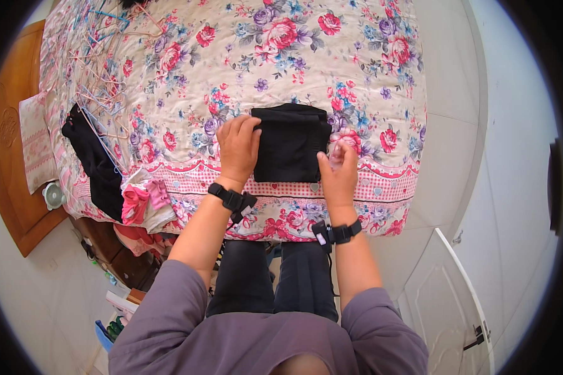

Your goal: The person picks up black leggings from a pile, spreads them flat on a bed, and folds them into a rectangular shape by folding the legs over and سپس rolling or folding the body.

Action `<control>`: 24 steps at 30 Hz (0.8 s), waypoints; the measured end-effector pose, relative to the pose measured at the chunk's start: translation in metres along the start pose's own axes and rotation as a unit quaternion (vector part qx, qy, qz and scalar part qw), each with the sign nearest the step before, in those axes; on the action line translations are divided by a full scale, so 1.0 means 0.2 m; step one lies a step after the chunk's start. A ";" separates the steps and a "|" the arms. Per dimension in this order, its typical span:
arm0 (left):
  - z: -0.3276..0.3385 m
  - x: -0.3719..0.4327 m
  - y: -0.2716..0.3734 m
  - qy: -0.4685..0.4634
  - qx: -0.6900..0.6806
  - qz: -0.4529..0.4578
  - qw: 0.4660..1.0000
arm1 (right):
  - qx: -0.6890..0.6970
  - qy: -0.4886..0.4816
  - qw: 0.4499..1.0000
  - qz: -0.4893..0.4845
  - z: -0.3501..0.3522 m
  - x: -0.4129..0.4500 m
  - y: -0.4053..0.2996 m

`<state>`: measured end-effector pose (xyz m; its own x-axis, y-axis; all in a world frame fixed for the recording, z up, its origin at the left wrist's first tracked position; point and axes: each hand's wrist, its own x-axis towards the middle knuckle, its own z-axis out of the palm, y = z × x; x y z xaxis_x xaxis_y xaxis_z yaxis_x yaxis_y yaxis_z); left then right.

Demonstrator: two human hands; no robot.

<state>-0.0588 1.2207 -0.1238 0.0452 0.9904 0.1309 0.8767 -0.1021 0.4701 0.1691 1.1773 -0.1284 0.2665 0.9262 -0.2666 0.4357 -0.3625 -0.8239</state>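
In front of me a black garment (pixel 287 145) lies folded into a thick, roughly square bundle, its stacked layers showing along the top and right edges. My left hand (pixel 237 150) is at the bundle's left side, with the fingertips and thumb at its upper left corner. Beyond the right edge is my right hand (pixel 340 176), thumb by the cloth and the other fingers apart from it. Neither hand shows cloth pinched in its fingers. Under the bundle spreads a floral bedspread (pixel 272 79) with a pink checked band near the bed's front edge.
Tangled clothes hangers (pixel 103 93) cover the bed's left side. Another black garment (pixel 94 164) lies there, beside pink and white clothes (pixel 143 199). A small fan (pixel 54 196) stands near a pillow (pixel 36 140) and the wooden headboard (pixel 16 126). A white door (pixel 450 304) is at the lower right.
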 end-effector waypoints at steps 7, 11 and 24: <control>0.09 -0.14 -0.11 0.003 -0.219 -0.259 0.940 | -0.096 0.021 0.991 -0.085 0.02 -0.06 -0.13; 0.11 -0.14 -0.06 -0.032 -0.240 -0.311 0.919 | -0.086 -0.012 0.955 -0.283 0.24 0.19 -0.32; 0.14 -0.19 -0.07 -0.010 -0.229 -0.306 0.924 | -0.224 -0.104 0.911 -0.329 0.67 0.39 -0.35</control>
<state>-0.0582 1.1869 -0.1602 -0.3785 0.8772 -0.2953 0.4469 0.4526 0.7716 0.0446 1.2889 -0.1584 -0.3281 0.9408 0.0844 0.7614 0.3163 -0.5659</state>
